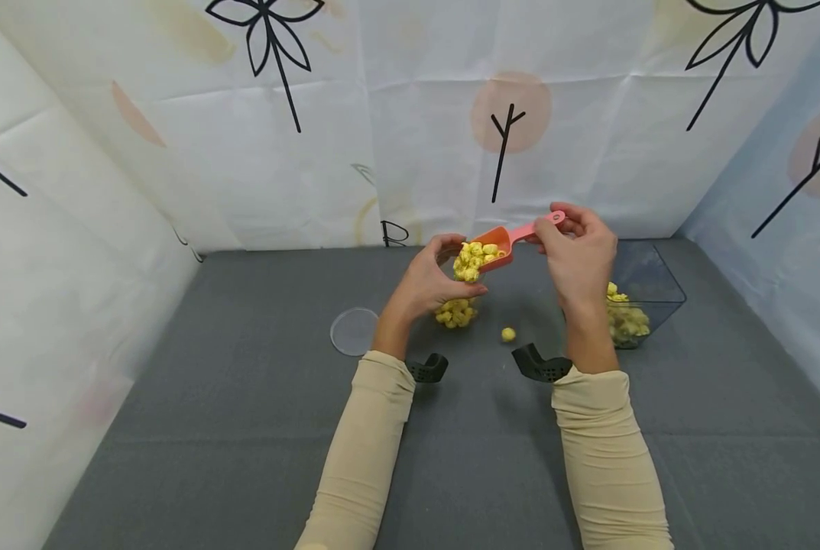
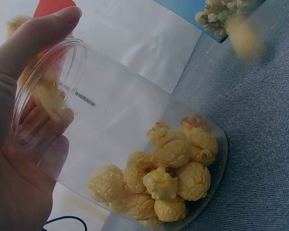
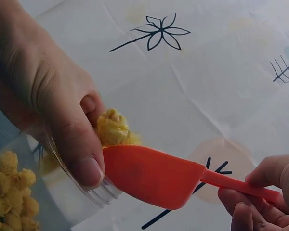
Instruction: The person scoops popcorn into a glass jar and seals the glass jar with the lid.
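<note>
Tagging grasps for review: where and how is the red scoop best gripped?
Probably by the slim handle of the red scoop, from the right, where the right hand pinches it: its bowl, heaped with popcorn, points left at the clear jar.

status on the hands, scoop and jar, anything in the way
Left hand holding jar by neck, right hand gripping scoop by handle. Popcorn in scoop at jar mouth. One loose piece outside jar, clear of scoop.

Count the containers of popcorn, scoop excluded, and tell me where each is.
2: the jar, held in the left hand, and the bin, on the table to the right, partly hidden behind the right wrist. I see no others.
</note>
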Demonstrator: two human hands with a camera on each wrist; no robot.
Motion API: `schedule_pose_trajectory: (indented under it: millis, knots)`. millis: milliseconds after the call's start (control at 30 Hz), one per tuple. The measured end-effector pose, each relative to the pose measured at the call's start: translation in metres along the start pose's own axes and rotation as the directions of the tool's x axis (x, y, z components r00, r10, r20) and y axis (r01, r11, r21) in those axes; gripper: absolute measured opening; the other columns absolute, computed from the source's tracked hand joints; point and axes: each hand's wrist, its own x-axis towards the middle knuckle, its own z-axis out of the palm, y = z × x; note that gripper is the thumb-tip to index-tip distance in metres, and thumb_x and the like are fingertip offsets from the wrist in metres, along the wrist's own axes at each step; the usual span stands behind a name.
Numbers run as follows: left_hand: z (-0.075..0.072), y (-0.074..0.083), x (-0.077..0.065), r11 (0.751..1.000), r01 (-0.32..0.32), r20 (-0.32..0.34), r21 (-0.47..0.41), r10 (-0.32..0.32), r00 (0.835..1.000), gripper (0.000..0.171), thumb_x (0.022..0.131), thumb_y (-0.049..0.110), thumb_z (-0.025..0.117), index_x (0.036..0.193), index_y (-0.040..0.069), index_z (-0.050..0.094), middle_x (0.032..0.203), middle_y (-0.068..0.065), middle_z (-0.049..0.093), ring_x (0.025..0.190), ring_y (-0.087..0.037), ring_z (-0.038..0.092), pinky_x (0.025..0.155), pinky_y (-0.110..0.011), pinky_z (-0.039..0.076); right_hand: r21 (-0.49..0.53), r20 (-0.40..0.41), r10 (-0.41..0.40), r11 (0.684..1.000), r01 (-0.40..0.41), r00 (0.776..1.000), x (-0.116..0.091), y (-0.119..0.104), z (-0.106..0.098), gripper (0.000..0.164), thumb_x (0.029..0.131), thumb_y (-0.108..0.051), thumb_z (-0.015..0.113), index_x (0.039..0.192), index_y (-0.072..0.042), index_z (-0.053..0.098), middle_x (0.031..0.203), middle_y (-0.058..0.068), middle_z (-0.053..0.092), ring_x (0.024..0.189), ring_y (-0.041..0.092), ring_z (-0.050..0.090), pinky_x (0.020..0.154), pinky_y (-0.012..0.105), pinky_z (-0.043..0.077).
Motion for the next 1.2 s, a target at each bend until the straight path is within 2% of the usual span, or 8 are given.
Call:
schedule_pose_trajectory:
  millis: [233,433,533,967,1200]
  knots:
    - [-0.0003,-0.0004,0.0007,0.999,-0.005,0.004,-0.046,0.005,1.0,0.087,0.074,0.034,0.093,0.146,0.025,0.046,0.149,0.006,0.053,0.143,-0.019,0.047,0.113,-0.047,0.044,-0.105,0.021,-0.076,0.991,0.078,0.997,-0.0031,-0.004,0.0016,0.035,0.093,-0.018,0.071,0.125,-0.005,0.07,0.087,-0.009,0.065,0.067,-0.001,0.068,0.069,0.014,0.055]
    - [-0.0003,0.0008,0.0011,0.999,-0.013,0.01,-0.046,0.013,1.0,0.089,0.073,0.035,0.093,0.148,0.024,0.045,0.148,0.006,0.054,0.146,-0.018,0.046,0.113,-0.05,0.043,-0.126,0.125,-0.178,0.973,0.193,0.976,-0.0035,-0.0051,0.0006,0.033,0.095,-0.016,0.073,0.127,-0.008,0.071,0.094,-0.011,0.064,0.076,-0.001,0.068,0.073,0.013,0.055]
    - [-0.0002,0.0011,0.0018,0.999,-0.007,0.004,-0.041,0.007,1.0,0.09,0.073,0.037,0.093,0.148,0.023,0.045,0.149,0.006,0.054,0.147,-0.018,0.045,0.114,-0.051,0.043,-0.122,0.16,-0.199,0.968,0.22,0.967,-0.003,-0.0052,0.0001,0.033,0.095,-0.015,0.073,0.127,-0.007,0.071,0.095,-0.012,0.063,0.076,-0.002,0.067,0.074,0.012,0.054]
    - [0.0003,0.0034,0.0,0.999,0.017,-0.008,-0.027,-0.018,1.0,0.091,0.073,0.038,0.093,0.149,0.025,0.045,0.153,0.007,0.05,0.151,-0.017,0.039,0.114,-0.051,0.043,-0.161,0.194,-0.152,0.97,0.185,0.969,-0.0011,-0.0031,-0.0012,0.035,0.097,-0.017,0.071,0.13,-0.006,0.068,0.099,-0.001,0.067,0.072,-0.006,0.067,0.071,0.011,0.054]
    - [0.0003,0.0017,-0.0006,1.0,-0.012,0.004,-0.012,0.012,1.0,0.091,0.074,0.036,0.092,0.15,0.023,0.043,0.152,0.006,0.051,0.148,-0.016,0.042,0.114,-0.051,0.043,-0.099,0.176,-0.092,0.989,0.111,0.98,-0.0013,-0.0027,-0.004,0.038,0.097,-0.019,0.069,0.132,-0.004,0.064,0.094,-0.005,0.07,0.073,-0.004,0.071,0.071,0.014,0.057]
